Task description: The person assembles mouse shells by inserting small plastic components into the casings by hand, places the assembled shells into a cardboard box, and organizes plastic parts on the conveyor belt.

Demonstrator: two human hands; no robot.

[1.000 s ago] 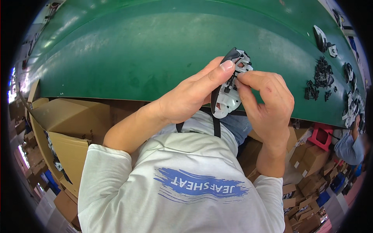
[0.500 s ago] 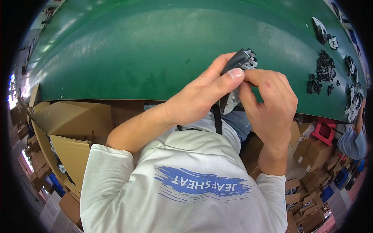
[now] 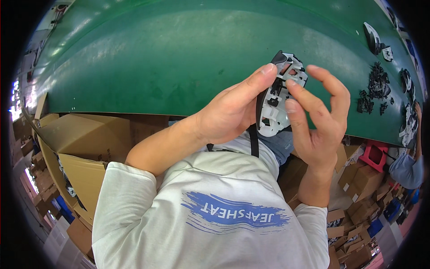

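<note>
My left hand point(image 3: 237, 101) is closed around a long plastic housing point(image 3: 273, 119), its thumb along the near edge and its other fingers hidden behind. The housing has a dark outer side and a pale grey inner side with cut-outs and small black pieces, and that inner side faces up and to the right. Beside it is my right hand point(image 3: 320, 112) with its fingers spread. Its index fingertip and thumb tip are at the housing's inner face; whether they press on it I cannot tell.
Black plastic parts point(image 3: 379, 80) lie in a cluster on the green table point(image 3: 170, 58) to the right, near a grey-and-black housing point(image 3: 371, 38). At the far right sits another person point(image 3: 405, 170) by a red stool point(image 3: 374, 156). An open cardboard box point(image 3: 89, 139) stands at the left.
The housing has turned so its pale inner side shows. My right hand's fingers have opened from a pinch at its edge and spread apart.
</note>
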